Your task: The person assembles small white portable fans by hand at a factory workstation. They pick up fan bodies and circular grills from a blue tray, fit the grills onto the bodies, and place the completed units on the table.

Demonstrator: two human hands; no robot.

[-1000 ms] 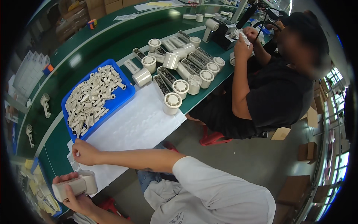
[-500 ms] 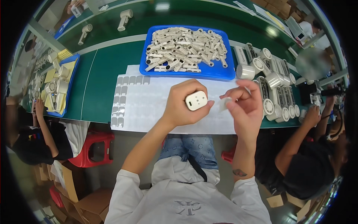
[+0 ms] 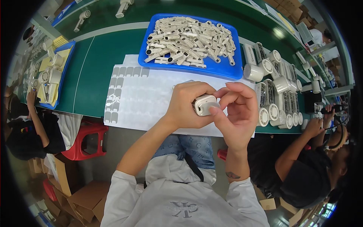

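Observation:
My left hand (image 3: 186, 106) is wrapped round a white handheld fan (image 3: 201, 101). Its rounded end face, with a small dark slot, points up toward me, and the rest is mostly hidden by my fingers. A translucent sticker (image 3: 210, 108) lies against that end face, partly covering it. The thumb of my right hand (image 3: 238, 113) presses at the sticker's edge, with the index finger close by and the other fingers curled. Beneath both hands is a white backing sheet (image 3: 147, 102), with rows of grey stickers (image 3: 120, 82) along its left and upper edges.
Beyond the sheet stands a blue tray (image 3: 223, 71) heaped with small white parts (image 3: 189, 39). White handheld fans (image 3: 280, 84) fill the table on the right. A second blue tray (image 3: 64, 75) is at left. Co-workers sit on both sides; a red stool (image 3: 89, 142) stands at left.
My right hand has moved left, bringing the sticker from the air onto the fan's end face. The fan has tilted slightly, and the whole view has shifted.

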